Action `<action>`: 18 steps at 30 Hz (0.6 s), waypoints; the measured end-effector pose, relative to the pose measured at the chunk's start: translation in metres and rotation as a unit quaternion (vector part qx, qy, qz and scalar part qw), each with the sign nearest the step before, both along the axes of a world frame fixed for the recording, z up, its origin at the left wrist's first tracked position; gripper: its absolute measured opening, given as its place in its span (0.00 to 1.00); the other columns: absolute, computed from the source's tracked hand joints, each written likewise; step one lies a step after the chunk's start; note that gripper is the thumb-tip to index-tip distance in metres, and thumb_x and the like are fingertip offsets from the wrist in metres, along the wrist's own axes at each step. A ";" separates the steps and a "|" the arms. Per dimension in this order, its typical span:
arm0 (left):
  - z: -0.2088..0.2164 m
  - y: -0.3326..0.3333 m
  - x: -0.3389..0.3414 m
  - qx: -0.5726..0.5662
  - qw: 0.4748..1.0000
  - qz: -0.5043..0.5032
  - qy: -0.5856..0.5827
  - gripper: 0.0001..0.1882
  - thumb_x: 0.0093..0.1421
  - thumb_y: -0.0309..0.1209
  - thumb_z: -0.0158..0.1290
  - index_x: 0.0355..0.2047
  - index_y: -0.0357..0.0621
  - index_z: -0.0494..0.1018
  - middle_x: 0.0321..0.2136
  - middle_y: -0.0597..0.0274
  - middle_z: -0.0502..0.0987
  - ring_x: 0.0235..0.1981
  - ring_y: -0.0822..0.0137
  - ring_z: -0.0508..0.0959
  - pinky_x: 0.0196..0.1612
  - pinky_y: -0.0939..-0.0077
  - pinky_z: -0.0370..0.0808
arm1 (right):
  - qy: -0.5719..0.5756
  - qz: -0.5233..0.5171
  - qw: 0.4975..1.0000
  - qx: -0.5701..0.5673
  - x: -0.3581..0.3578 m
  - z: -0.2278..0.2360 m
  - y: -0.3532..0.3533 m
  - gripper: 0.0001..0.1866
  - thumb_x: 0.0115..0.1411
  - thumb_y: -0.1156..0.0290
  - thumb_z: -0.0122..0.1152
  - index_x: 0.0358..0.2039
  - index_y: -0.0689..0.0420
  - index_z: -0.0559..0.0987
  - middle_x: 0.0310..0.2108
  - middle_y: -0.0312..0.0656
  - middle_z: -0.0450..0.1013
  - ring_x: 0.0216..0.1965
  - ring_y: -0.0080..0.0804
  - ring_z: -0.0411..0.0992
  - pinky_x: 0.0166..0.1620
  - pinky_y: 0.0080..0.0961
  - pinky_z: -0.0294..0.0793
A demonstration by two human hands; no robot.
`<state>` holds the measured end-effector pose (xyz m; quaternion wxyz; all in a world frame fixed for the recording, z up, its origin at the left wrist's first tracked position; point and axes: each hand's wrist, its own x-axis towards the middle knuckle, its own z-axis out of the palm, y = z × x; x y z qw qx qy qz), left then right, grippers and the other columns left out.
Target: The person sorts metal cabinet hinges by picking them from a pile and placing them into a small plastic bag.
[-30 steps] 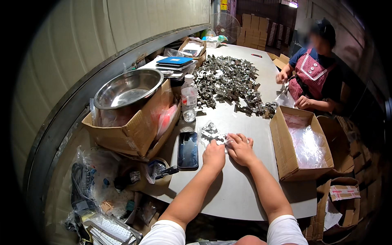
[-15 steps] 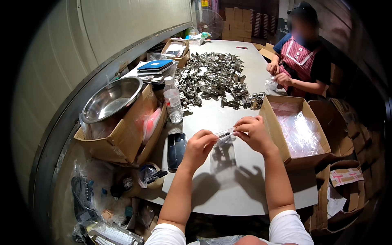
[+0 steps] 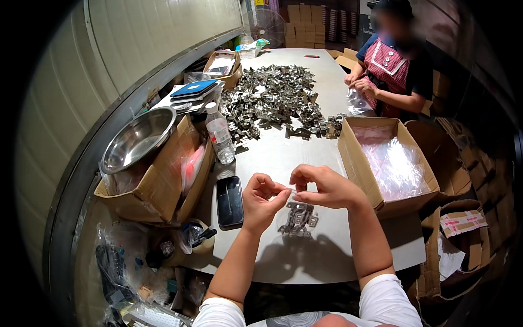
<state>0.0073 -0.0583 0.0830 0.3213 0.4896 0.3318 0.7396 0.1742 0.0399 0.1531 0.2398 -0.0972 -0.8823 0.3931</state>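
Over the near part of the table, my left hand pinches the top edge of a small clear plastic bag between thumb and fingertips. My right hand is closed at the same edge, close beside the left fingertips, its thumb and fingers curled around it. Below them hangs the clear plastic bag, its film hard to make out. Shiny metal hinge parts show inside it. Shadows of both hands fall on the table just under the bag.
Farther back on the white table lies a big heap of metal hinge parts. A carton of clear bags stands right. Left are a phone, water bottle and steel bowl on a carton. A co-worker handles a clear bag.
The bag was held up nearly flat and now hangs down with the hinge parts showing. My hands have come closer together, and my right hand has moved left and lower. The view has shifted slightly.
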 end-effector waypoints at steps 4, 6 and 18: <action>0.011 -0.010 0.001 -0.075 0.997 -0.001 -0.028 0.16 0.52 0.15 0.61 0.31 0.43 0.63 0.29 0.53 0.81 0.33 0.71 0.81 0.38 0.82 0.76 | -0.061 -0.019 0.998 0.000 0.001 0.010 -0.008 0.10 0.54 0.71 0.64 0.32 0.64 0.75 0.24 0.43 0.73 0.26 0.29 0.73 0.31 0.25 0.72; 0.015 -0.014 0.003 -0.083 0.996 0.009 -0.019 0.17 0.52 0.15 0.60 0.28 0.44 0.61 0.29 0.52 0.81 0.32 0.71 0.81 0.35 0.83 0.76 | -0.078 -0.029 0.996 0.017 0.001 0.012 -0.011 0.09 0.54 0.71 0.64 0.30 0.64 0.75 0.23 0.43 0.73 0.25 0.30 0.72 0.30 0.26 0.71; 0.022 -0.018 0.007 -0.017 0.999 0.002 -0.041 0.22 0.52 0.13 0.59 0.27 0.46 0.55 0.27 0.50 0.80 0.27 0.76 0.77 0.27 0.88 0.71 | -0.038 -0.003 0.998 0.042 -0.003 0.011 -0.016 0.05 0.54 0.75 0.61 0.30 0.62 0.75 0.29 0.42 0.73 0.28 0.33 0.71 0.29 0.26 0.71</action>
